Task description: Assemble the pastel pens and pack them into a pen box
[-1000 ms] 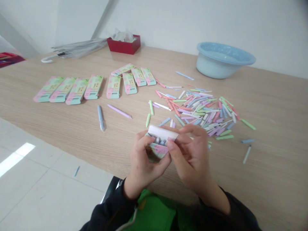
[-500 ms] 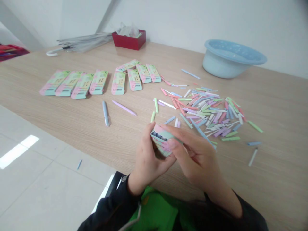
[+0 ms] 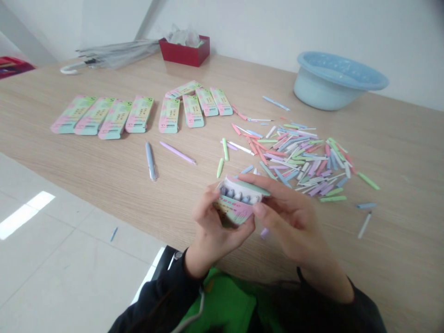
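Observation:
Between my two hands is a small pink and green pen box [image 3: 236, 210], its end flap raised. Several pen ends [image 3: 239, 195] show in a row inside the opening. My left hand [image 3: 217, 222] wraps the box from the left and below, fingers closed on it. On the right side, my right hand [image 3: 291, 217] pinches the box by its flap and edge with thumb and fingers. Just beyond the hands lie two light green pen caps [image 3: 220, 167]. A purple piece [image 3: 264, 233] shows partly below my right hand.
Closed pen boxes [image 3: 140, 114] lie in groups at the back left. A blue pen [image 3: 151, 162] and a purple pen [image 3: 178, 153] lie nearer. A pile of pastel pen parts [image 3: 305, 159] spreads rightward. Behind stand a blue basin [image 3: 333, 95], red box [image 3: 183, 54] and umbrella [image 3: 118, 54].
The box's end flap has been lifted further, so the row of pen ends inside now shows clearly. My right hand has shifted slightly right. The view has moved a little.

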The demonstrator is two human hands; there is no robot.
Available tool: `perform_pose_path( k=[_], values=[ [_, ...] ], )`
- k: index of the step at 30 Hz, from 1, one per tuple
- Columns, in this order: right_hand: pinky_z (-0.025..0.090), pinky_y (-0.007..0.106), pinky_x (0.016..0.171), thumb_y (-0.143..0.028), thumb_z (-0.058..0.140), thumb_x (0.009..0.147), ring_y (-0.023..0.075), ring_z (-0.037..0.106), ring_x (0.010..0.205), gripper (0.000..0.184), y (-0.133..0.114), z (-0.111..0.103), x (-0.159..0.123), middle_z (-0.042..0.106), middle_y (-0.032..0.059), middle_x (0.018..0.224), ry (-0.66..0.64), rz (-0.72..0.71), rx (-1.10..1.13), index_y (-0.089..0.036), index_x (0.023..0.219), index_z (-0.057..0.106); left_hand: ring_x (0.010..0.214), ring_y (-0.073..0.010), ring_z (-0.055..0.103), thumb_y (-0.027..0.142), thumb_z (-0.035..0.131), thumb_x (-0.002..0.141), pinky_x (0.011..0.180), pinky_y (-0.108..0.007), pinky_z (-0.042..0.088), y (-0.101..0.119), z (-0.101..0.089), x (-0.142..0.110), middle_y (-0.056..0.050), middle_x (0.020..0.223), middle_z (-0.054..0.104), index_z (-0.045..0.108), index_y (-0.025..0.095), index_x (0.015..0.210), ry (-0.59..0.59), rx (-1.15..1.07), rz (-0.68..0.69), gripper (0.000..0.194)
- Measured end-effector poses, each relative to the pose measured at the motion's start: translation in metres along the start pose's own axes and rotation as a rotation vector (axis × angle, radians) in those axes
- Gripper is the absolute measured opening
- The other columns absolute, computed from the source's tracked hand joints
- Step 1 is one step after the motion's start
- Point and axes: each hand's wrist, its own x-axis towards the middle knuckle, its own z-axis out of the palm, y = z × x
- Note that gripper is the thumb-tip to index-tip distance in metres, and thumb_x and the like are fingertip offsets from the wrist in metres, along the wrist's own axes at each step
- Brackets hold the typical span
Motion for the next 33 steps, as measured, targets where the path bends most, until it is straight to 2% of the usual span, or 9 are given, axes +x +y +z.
perform_pose_path(
  k=[2,5,11,15,18,21,24,27,33],
  values=[
    [0.061,0.025,0.087,-0.017,0.058,0.097,0.0149,0.075,0.102,0.033,0.003,-0.003,0.001,0.078,-0.0002,0.12,0.013,0.009,0.028,-0.03,0.125,0.071,0.101,-0.0209,0.063,0.009,0.081,0.068,0.077,-0.033,0.058,0.0,0.0,0.0,-0.011,0.124,0.051,0.029,0.018,0.15,-0.002,0.014,0.003,0.097],
    [0.062,0.025,0.081,-0.022,0.059,0.099,0.0148,0.075,0.093,0.028,0.008,-0.003,0.003,0.079,0.0009,0.111,0.014,0.07,0.065,-0.03,0.122,0.073,0.101,-0.0188,0.062,0.008,0.08,0.069,0.077,-0.03,0.057,0.001,-0.003,0.003,-0.009,0.122,0.053,0.036,0.018,0.146,-0.044,0.016,0.008,0.089],
    [0.062,0.026,0.073,-0.021,0.075,0.087,0.0143,0.074,0.082,0.016,0.011,0.005,0.008,0.078,-0.0002,0.097,0.154,0.131,0.339,-0.027,0.101,0.068,0.095,-0.0176,0.062,0.009,0.08,0.069,0.075,-0.03,0.055,0.004,-0.007,0.006,-0.006,0.112,0.056,0.044,0.019,0.135,-0.07,0.047,-0.044,0.076],
    [0.061,0.022,0.068,-0.013,0.071,0.088,0.0123,0.074,0.075,0.02,-0.002,0.002,0.009,0.078,-0.0004,0.088,0.09,0.207,0.267,-0.026,0.103,0.075,0.096,-0.0192,0.062,0.009,0.077,0.068,0.075,-0.032,0.056,0.005,-0.007,0.008,-0.006,0.112,0.055,0.044,0.021,0.132,-0.08,0.057,-0.033,0.073],
    [0.061,0.022,0.068,-0.009,0.07,0.088,0.0127,0.076,0.08,0.03,-0.01,-0.004,0.01,0.081,-0.0006,0.1,-0.022,0.241,0.261,-0.03,0.108,0.079,0.097,-0.0212,0.062,0.011,0.076,0.067,0.074,-0.034,0.056,0.005,-0.007,0.009,-0.007,0.113,0.055,0.043,0.022,0.131,-0.103,0.032,-0.015,0.073],
    [0.063,0.026,0.074,-0.014,0.076,0.084,0.0161,0.077,0.089,0.03,-0.006,-0.009,0.011,0.081,0.0012,0.11,-0.124,0.266,0.358,-0.031,0.109,0.08,0.096,-0.0211,0.062,0.012,0.075,0.067,0.074,-0.034,0.056,0.002,-0.006,0.01,-0.007,0.112,0.055,0.042,0.021,0.133,-0.106,0.003,0.035,0.074],
    [0.062,0.037,0.091,-0.023,0.074,0.088,0.0207,0.075,0.105,0.029,0.003,-0.012,0.01,0.077,0.0049,0.123,-0.16,0.252,0.384,-0.028,0.117,0.078,0.102,-0.0225,0.062,0.011,0.074,0.066,0.078,-0.037,0.057,0.0,-0.007,0.01,-0.008,0.116,0.055,0.041,0.021,0.134,-0.103,0.007,0.067,0.077],
    [0.057,0.043,0.104,-0.022,0.07,0.092,0.0221,0.072,0.116,0.031,0.007,-0.014,0.01,0.075,0.0036,0.128,-0.177,0.189,0.315,-0.03,0.122,0.076,0.106,-0.024,0.062,0.011,0.074,0.066,0.082,-0.038,0.058,-0.002,-0.007,0.01,-0.009,0.117,0.056,0.042,0.021,0.136,-0.111,0.022,0.067,0.077],
    [0.057,0.043,0.107,-0.008,0.063,0.09,0.0218,0.069,0.124,0.039,-0.011,-0.008,0.007,0.075,-0.0018,0.127,-0.094,0.104,0.073,-0.034,0.117,0.078,0.105,-0.0245,0.065,0.012,0.077,0.066,0.083,-0.039,0.059,-0.002,-0.006,0.009,-0.008,0.119,0.057,0.035,0.023,0.143,-0.131,-0.033,0.03,0.088]
  ],
)
